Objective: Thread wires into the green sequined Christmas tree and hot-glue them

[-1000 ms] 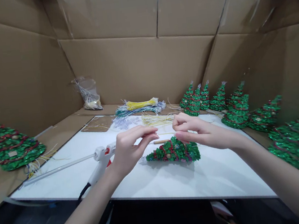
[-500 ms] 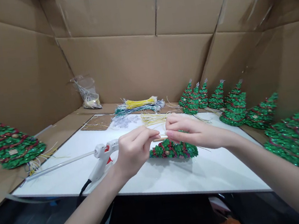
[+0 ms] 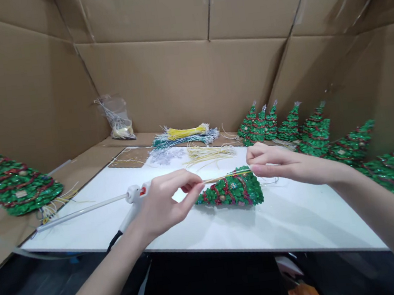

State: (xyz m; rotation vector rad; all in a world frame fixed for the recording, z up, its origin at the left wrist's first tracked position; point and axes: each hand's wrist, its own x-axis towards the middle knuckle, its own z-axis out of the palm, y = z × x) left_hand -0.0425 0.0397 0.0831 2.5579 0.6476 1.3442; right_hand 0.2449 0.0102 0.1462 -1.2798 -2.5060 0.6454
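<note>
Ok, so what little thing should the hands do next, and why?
Perhaps lower the thin yellow strand toward the green tree lying between them: the left hand and right hand seem to pinch it, and it runs nearly straight, crossing the tree in this view.

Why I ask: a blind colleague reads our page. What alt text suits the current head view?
A person's left hand and right hand pinch thin yellowish strands over a decorated green tree lying on its side on a white board. A glue gun sits at left, similar trees line the right side, and cardboard walls stand behind.
</note>
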